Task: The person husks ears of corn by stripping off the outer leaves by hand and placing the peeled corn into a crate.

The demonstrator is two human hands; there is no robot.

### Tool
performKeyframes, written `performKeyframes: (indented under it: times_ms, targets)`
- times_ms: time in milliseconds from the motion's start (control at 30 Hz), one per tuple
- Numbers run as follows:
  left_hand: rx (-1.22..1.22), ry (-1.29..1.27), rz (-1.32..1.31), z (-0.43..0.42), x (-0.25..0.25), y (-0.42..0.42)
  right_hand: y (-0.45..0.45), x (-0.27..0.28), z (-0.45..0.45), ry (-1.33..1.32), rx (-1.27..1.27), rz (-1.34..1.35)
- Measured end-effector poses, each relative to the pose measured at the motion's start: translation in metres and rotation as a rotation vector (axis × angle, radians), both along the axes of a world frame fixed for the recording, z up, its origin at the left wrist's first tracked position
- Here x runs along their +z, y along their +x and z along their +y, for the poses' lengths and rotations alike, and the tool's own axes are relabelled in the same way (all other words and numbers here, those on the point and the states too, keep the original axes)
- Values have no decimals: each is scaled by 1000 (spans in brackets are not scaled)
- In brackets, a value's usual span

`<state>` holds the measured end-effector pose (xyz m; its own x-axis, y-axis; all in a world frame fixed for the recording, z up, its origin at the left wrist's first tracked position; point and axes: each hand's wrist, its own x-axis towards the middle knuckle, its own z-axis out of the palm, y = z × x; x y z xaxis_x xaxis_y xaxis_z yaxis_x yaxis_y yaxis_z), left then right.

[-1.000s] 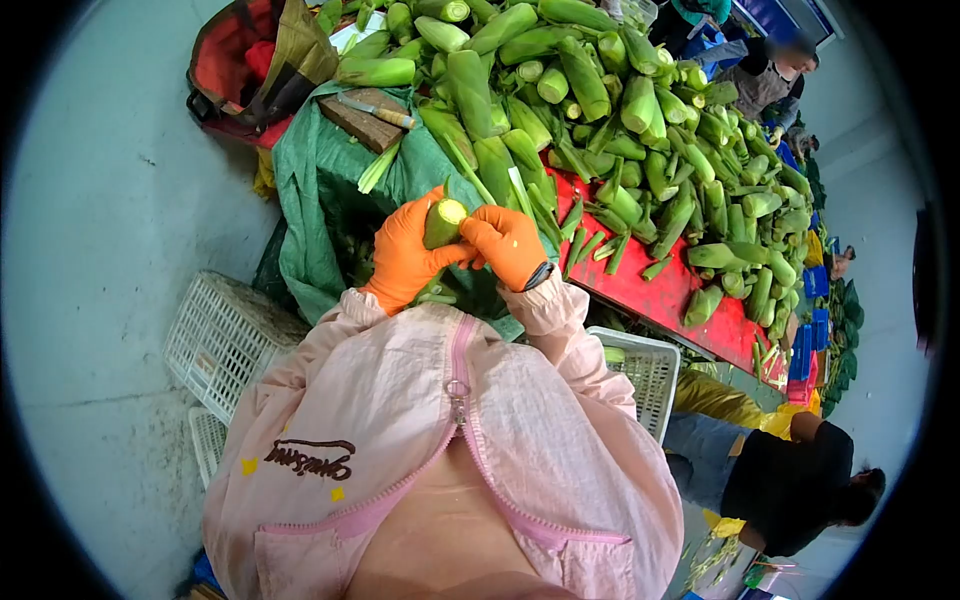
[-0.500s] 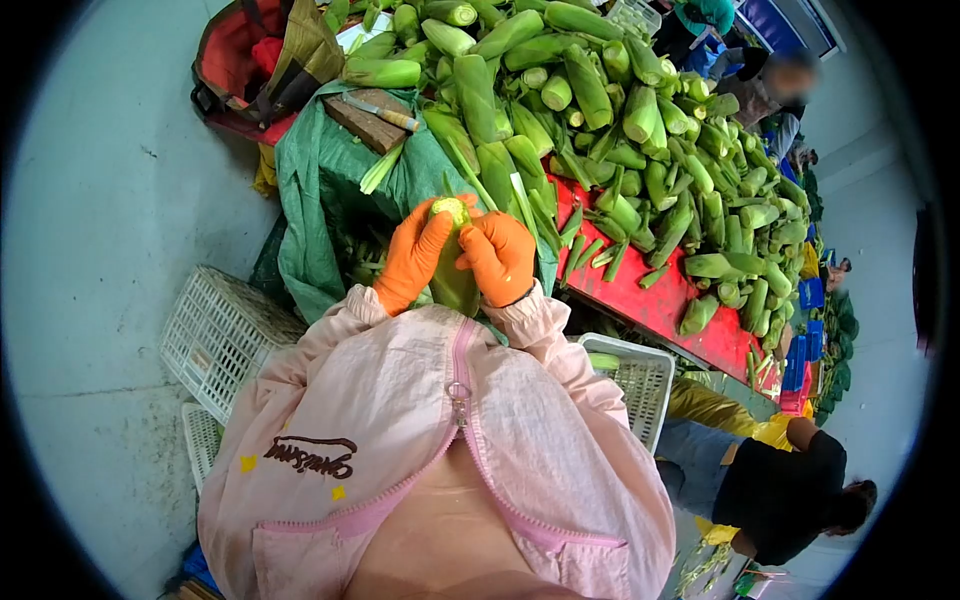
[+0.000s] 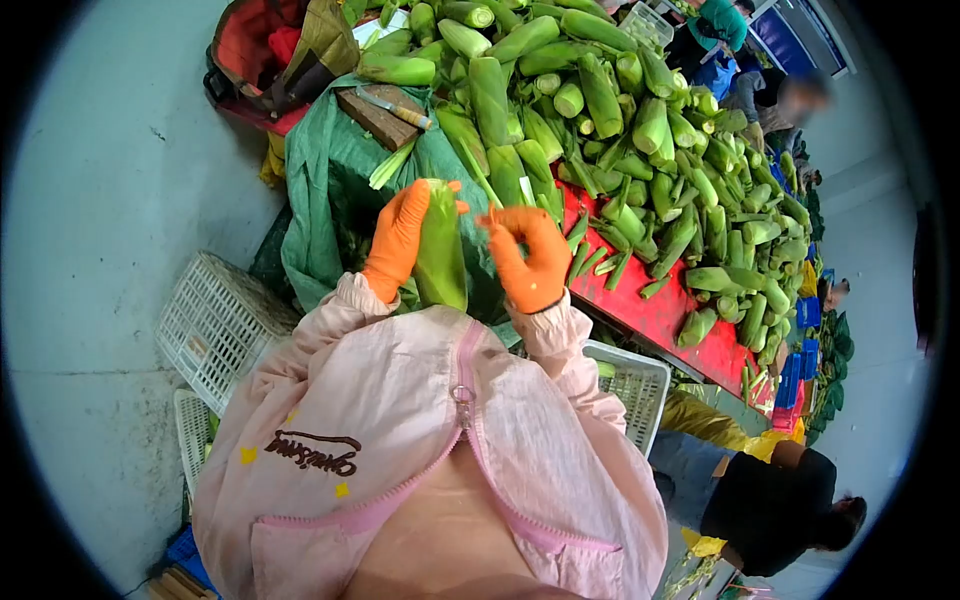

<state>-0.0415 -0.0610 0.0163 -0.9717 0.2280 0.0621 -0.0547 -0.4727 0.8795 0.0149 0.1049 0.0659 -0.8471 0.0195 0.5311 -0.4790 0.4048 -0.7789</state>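
My left hand (image 3: 398, 240), in an orange glove, is closed around the upper end of a green ear of corn (image 3: 440, 250) still in its husk. The ear hangs roughly upright in front of my chest. Just to its right, apart from it, is my right hand (image 3: 532, 258), also gloved in orange. Its fingers are curled toward the thumb and slightly blurred; whatever they pinch, if anything, is too unclear to name. Beyond my hands, a knife (image 3: 395, 106) with a wooden handle lies on a wooden block (image 3: 383, 122) over green sheeting (image 3: 318, 165).
A large heap of husked-on corn (image 3: 600, 100) covers the red table (image 3: 650, 310), with loose husk strips at its edge. White crates (image 3: 215, 325) stand at left, another crate (image 3: 645, 385) at right. A red bag (image 3: 262, 50) is at upper left. A person in black (image 3: 765, 505) is at lower right.
My right hand has moved away from the ear's top to the right. The ear, turned up toward me before, now shows its full side, held by my left hand alone.
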Motion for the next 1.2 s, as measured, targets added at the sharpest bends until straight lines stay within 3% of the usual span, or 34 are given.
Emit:
performKeyframes:
  times_ms: [33,233,367,433,500,567,700,767,800,900,933,967,1033,1100,1200]
  targets:
    - [-3,1,0,-1,3,2,-4,5,-5,-32,-43,-127]
    - [2,-46,9,1,-10,7,-23,-6,-24,203,6,-52]
    - [79,-59,27,6,-21,4,-23,-13,-33,84,-40,187]
    - [72,-27,41,7,-18,4,-17,-6,-32,300,-43,215]
    - [-81,147,-89,4,-10,5,-14,-4,-30,387,56,125]
    - [-132,131,-99,1,-2,7,-12,-18,-30,229,37,453]
    - [-210,109,-135,4,0,5,-10,-16,-22,323,57,479]
    - [-300,180,-151,5,-3,-1,-2,-1,-19,423,240,286]
    - [-388,249,-181,3,-8,0,11,-7,-27,416,112,430]
    - [-554,309,-231,3,-21,-8,18,-9,-24,364,184,417]
    - [-582,320,-301,6,-28,-13,14,6,-13,598,352,-9]
    - [-582,323,-306,8,-36,-11,8,2,-14,599,354,-14]
    - [-542,495,-469,13,-40,-14,-5,-8,-24,265,284,247]
    - [-480,439,-403,10,-39,-14,-2,-13,-34,232,210,240]
    - [-274,191,-200,5,-46,-7,-6,-37,-34,-26,295,-29]
